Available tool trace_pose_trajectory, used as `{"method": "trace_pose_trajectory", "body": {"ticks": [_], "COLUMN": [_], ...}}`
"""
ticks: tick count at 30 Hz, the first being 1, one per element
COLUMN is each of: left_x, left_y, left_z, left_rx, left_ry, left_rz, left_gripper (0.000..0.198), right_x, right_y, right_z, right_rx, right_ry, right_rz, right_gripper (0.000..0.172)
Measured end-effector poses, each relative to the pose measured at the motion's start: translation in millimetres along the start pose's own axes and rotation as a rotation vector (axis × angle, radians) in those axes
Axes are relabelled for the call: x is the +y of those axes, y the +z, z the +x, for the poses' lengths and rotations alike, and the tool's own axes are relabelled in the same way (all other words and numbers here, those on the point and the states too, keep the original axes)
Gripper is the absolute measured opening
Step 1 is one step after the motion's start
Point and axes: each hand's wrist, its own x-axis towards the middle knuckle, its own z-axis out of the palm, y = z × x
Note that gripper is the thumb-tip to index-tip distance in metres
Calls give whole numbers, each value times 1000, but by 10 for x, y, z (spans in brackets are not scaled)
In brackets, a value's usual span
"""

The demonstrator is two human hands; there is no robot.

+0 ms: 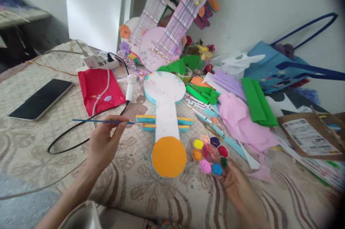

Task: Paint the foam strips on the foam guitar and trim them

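Note:
My left hand [104, 143] pinches a thin blue paintbrush [105, 121] that lies level, its tip touching the left crossbar of a foam craft figure [165, 114]. The figure is white with a round pale top, turquoise edges, yellow-topped side bars and an orange disc at its near end. My right hand [237, 186] holds a round flower-shaped paint palette [210, 153] with several coloured wells, just right of the orange disc.
A dark phone [40, 99] lies at the left. A red pouch [98, 89], white power strip [99, 62] and black cable [81, 125] sit behind the brush. Coloured paper sheets [242, 114], markers, a blue bag [280, 65] and a cardboard parcel [309, 135] crowd the right.

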Motion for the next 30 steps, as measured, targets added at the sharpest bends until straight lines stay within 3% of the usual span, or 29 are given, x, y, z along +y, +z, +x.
{"method": "trace_pose_trajectory", "body": {"ticks": [7,13,30], "left_x": [67,119,181], "left_y": [10,-35,-34], "left_z": [14,6,-2], "left_rx": [-71,-61,-91], "left_ry": [283,550,631], "left_rz": [290,417,456], "left_gripper": [4,10,10], "right_x": [-2,-3,43], "right_y": [18,0,-48], "right_z": [-2,13,36], "right_rx": [37,42,54], "right_ry": [-4,9,2], "right_rz": [14,22,46], "right_gripper": [15,16,12]}}
